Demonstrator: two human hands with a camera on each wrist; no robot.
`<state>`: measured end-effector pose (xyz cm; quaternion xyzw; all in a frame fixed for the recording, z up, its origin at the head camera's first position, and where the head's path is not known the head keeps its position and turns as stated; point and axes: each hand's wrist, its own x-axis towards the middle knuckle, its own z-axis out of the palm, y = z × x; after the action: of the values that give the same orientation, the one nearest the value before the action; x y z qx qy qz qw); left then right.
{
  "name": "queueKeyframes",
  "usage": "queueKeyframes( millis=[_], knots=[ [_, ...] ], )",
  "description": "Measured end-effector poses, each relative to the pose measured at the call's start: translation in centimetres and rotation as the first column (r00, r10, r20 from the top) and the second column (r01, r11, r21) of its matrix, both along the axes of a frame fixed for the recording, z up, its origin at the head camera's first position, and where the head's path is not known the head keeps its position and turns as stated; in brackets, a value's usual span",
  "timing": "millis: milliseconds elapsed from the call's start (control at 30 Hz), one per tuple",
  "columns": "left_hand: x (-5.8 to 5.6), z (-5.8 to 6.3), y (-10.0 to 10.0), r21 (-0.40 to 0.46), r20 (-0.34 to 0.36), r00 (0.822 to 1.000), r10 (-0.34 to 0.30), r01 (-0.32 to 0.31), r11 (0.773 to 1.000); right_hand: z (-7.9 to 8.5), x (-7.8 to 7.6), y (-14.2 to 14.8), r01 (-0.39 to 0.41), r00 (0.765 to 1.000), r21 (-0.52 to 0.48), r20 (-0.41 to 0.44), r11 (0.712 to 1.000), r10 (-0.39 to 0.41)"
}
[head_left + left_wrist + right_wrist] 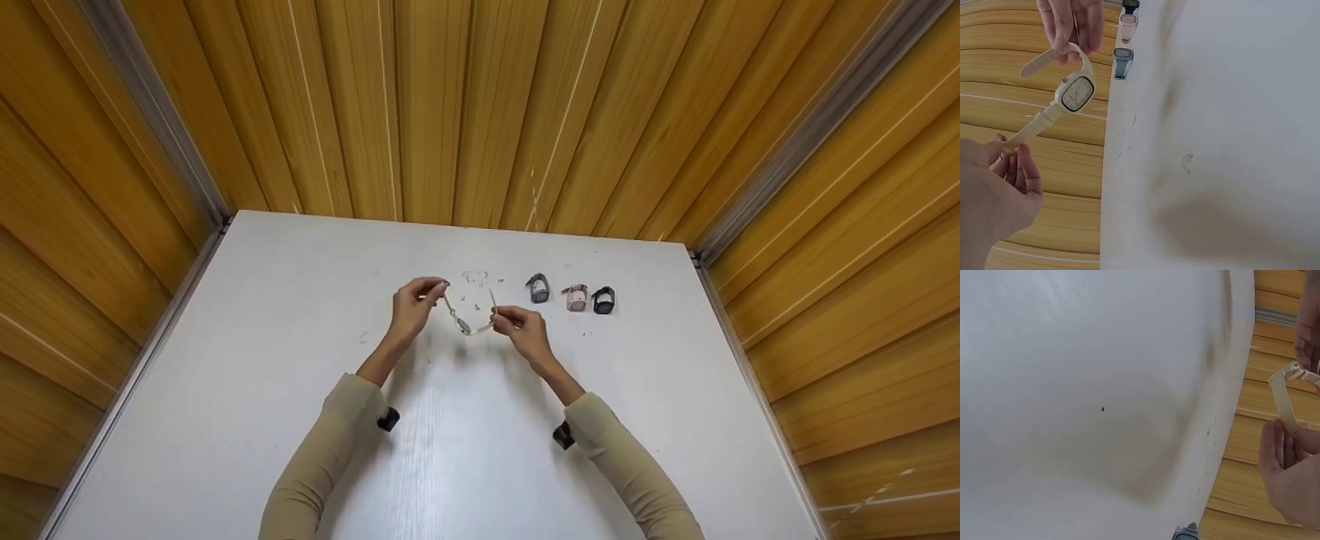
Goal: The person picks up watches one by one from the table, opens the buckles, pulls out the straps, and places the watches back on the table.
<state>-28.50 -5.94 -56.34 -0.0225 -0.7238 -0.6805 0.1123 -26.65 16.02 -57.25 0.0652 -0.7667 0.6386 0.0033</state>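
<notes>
A cream wristwatch (1076,94) with a rounded square dial hangs unfastened between my two hands, above the table. My left hand (412,307) pinches the buckle end of its strap between thumb and fingers. On the other side, my right hand (525,331) pinches the holed strap, whose free tip sticks out past the fingers in the left wrist view. The dial sags lowest between the hands. In the right wrist view the strap (1283,399) shows edge-on above the right fingers, and part of the watch lies outside that frame.
Three fastened watches stand to the right on the white table (300,300): a grey-blue watch (538,289), a pink watch (576,298) and a black watch (603,300). Small dark marks dot the tabletop. Yellow wood-patterned walls (435,112) enclose the back and sides.
</notes>
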Motion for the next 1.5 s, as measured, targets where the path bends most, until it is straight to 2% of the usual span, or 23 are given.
queueKeyframes(
  millis=[167,367,567,667,800,900,967,1133,1233,1333,1500],
  knots=[
    [0.2,-0.4,-0.2,0.052,0.051,0.998,-0.031,0.028,0.998,-0.6,-0.4,0.2,0.011,0.999,-0.142,0.043,0.99,-0.005],
    [0.2,-0.9,-0.1,0.089,0.088,0.996,-0.007,-0.001,0.996,-0.5,-0.7,-0.3,0.053,0.998,-0.208,0.05,0.977,-0.043],
    [0.0,-0.7,-0.4,0.182,0.157,0.988,-0.005,-0.024,0.983,-0.5,-1.4,-1.2,0.095,0.993,-0.266,0.099,0.959,-0.071],
    [-0.1,-0.9,-0.6,0.233,0.212,0.977,-0.003,-0.047,0.971,-0.6,-1.9,-2.0,0.126,0.986,-0.311,0.144,0.942,-0.085],
    [-0.3,-1.0,-1.0,0.282,0.327,0.945,-0.002,-0.096,0.954,-0.7,-2.6,-3.2,0.156,0.976,-0.355,0.197,0.922,-0.089],
    [-0.5,-1.1,-1.4,0.29,0.391,0.921,-0.002,-0.121,0.95,-0.7,-3.1,-4.2,0.181,0.967,-0.36,0.237,0.915,-0.098],
    [-0.6,-1.2,-1.7,0.285,0.411,0.912,0.001,-0.13,0.95,-0.7,-3.5,-4.8,0.198,0.959,-0.348,0.263,0.916,-0.108],
    [-1.5,-1.6,-2.7,0.27,0.41,0.91,0.056,-0.18,0.946,-0.9,-4.9,-6.6,0.225,0.947,-0.313,0.294,0.923,-0.131],
    [-2.2,-1.9,-3.5,0.247,0.426,0.899,0.104,-0.226,0.942,-1.2,-5.7,-7.7,0.237,0.943,-0.299,0.299,0.924,-0.145],
    [-2.9,-2.1,-4.4,0.212,0.448,0.883,0.138,-0.255,0.943,-1.6,-6.6,-8.9,0.232,0.943,-0.272,0.299,0.934,-0.147],
    [-3.7,-2.7,-6.2,0.136,0.471,0.857,0.209,-0.305,0.943,-2.3,-7.6,-11.3,0.192,0.949,-0.166,0.281,0.967,-0.14]
  ],
)
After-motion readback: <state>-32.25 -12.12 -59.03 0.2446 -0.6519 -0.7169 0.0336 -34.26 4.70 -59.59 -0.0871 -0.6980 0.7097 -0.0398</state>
